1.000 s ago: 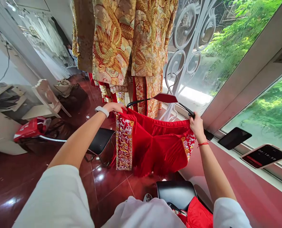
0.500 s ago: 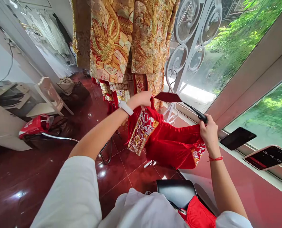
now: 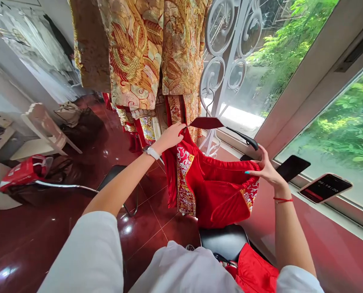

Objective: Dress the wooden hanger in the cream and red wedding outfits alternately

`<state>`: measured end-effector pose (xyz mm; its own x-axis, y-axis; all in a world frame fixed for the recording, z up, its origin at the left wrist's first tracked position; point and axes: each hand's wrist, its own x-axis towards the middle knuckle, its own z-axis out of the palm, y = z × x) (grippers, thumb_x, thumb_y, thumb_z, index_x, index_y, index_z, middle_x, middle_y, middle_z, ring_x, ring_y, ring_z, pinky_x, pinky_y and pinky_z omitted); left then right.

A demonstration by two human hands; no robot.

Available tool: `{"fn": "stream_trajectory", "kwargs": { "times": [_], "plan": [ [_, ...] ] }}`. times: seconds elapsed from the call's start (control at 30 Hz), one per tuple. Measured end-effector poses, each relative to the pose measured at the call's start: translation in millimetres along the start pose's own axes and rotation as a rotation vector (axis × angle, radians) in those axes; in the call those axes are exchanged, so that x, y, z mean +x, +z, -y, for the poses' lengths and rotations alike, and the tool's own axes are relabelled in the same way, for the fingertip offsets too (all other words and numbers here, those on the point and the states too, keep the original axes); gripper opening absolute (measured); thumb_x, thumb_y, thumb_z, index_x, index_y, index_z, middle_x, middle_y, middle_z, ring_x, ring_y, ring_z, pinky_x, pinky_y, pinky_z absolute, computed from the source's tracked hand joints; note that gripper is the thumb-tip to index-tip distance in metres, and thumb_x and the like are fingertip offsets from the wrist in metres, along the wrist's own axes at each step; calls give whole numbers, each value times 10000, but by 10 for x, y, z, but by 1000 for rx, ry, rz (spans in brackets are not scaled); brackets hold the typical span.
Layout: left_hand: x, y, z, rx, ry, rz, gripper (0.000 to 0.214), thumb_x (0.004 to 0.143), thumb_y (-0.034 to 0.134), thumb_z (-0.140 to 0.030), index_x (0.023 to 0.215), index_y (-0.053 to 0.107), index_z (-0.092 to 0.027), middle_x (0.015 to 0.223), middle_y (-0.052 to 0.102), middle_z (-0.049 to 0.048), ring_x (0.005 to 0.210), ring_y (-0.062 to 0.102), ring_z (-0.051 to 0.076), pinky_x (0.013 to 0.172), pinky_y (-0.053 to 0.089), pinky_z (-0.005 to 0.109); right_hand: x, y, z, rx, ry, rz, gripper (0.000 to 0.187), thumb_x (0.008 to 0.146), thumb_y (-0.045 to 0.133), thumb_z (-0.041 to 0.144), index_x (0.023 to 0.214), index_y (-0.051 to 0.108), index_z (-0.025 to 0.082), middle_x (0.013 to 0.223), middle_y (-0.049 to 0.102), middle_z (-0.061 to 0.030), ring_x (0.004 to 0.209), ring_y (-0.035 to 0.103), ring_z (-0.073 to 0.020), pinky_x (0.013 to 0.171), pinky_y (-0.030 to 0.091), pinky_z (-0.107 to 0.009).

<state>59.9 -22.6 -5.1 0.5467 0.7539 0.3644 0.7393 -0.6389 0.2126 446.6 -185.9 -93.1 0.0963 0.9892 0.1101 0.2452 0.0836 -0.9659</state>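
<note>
Pinching one waistband (image 3: 230, 165) corner of the embroidered red garment (image 3: 218, 199) between right hand (image 3: 268, 169) thumb and fingers, at three o'clock; gripping the other corner with the left hand (image 3: 172, 136), near centre, beside one end of the hanger (image 3: 207, 123). Impossible to tell if clasping that end too. Held apart at both corners, probably to keep the waistband spread; hanging toward five o'clock. Crowding in: white scrollwork (image 3: 213, 75) at one, gold robes (image 3: 135, 53) at eleven, phones (image 3: 326, 188) at four, a black chair (image 3: 222, 240) just below the garment at five, partly under red cloth (image 3: 256, 272).
</note>
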Motion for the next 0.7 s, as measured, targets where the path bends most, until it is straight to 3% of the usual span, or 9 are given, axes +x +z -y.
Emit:
{"fn": "stream_trajectory", "kwargs": {
  "times": [0.07,0.13,0.23,0.37,0.57,0.7],
  "plan": [
    [-9,-12,8,-19,10,8,554,872,437,-57,1421,510,-33,1484,528,184,1417,463,266,1226,338,420,-67,-169,-77,-28,-28,-63,858,544,905,455,1283,521,249,997,670,-53,795,624,-207,664,535,-320],
    [-18,-20,16,-23,18,3,549,875,404,-46,1412,519,-50,1491,528,171,1419,465,261,1232,337,432,-70,-277,-106,-144,-79,-92,465,647,815,470,991,626,220,899,664,-29,728,585,-173,634,495,-283],
    [-33,-24,23,-9,48,3,539,877,374,-41,1392,531,-57,1462,551,166,1400,484,264,1234,342,457,48,-332,-26,-461,-165,-50,184,753,626,361,755,690,189,779,655,-39,666,554,-165,620,447,-283],
    [-50,-42,32,19,81,15,522,874,370,-41,1366,545,-60,1420,574,170,1387,485,272,1227,352,480,294,-336,241,-812,-262,-160,341,707,499,165,874,796,185,812,694,-61,688,587,-177,655,440,-292],
    [-70,-105,42,134,72,20,490,875,365,-23,1332,542,-37,1384,563,204,1327,520,283,1169,407,461,555,-384,745,-996,-354,-268,494,699,494,64,1074,794,180,896,728,-73,782,617,-211,747,469,-325],
    [-88,-101,-33,194,73,29,425,870,370,0,1239,579,-36,1295,585,202,1199,586,279,1094,464,445,706,-88,1200,-931,-411,-450,476,727,479,33,1060,791,169,885,704,-90,799,587,-227,818,486,-379]
  ]
}}
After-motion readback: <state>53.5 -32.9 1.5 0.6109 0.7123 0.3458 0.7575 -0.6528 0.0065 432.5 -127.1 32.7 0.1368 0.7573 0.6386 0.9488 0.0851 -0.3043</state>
